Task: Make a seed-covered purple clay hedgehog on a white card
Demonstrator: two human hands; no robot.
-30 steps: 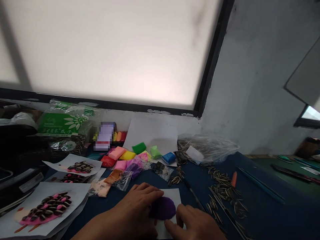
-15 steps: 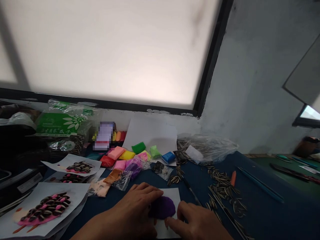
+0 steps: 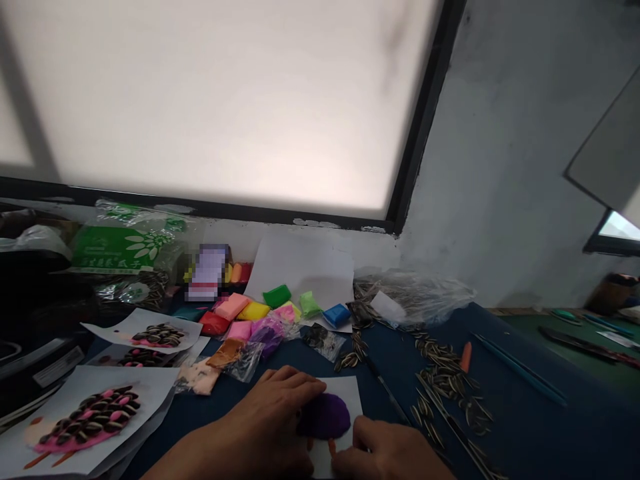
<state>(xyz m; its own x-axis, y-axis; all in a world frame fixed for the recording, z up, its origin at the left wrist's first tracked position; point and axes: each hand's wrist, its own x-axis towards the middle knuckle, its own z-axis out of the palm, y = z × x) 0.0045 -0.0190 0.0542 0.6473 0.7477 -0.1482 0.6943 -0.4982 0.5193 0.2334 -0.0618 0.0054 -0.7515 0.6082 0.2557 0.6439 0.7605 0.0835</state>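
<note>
A flattened oval of purple modelling clay (image 3: 327, 417) lies on a small sheet of white paper (image 3: 350, 390). Two short orange-brown clay strips show below it, one of them a right-hand strip (image 3: 332, 447). My left hand (image 3: 270, 420) lies over the paper's left side, fingers stretched out and touching the purple clay's edge; its thumb is partly hidden. Curled in, my right hand (image 3: 387, 450) has its fingertips against the right strip at the paper's lower right. Whether anything sits between those fingers is hidden.
Finished seed-and-clay hedgehog pictures (image 3: 90, 420) lie at left. Several clay packets (image 3: 233, 307) cluster behind my hands, before a seed bag (image 3: 120, 247). Loose striped sunflower seeds (image 3: 445, 367), a pen (image 3: 387, 387), tweezers (image 3: 457, 427) and a blue tool (image 3: 520, 370) lie on the right.
My right hand has shifted slightly down and its fingers have drawn in, showing more of the right strip. The left hand stays in place.
</note>
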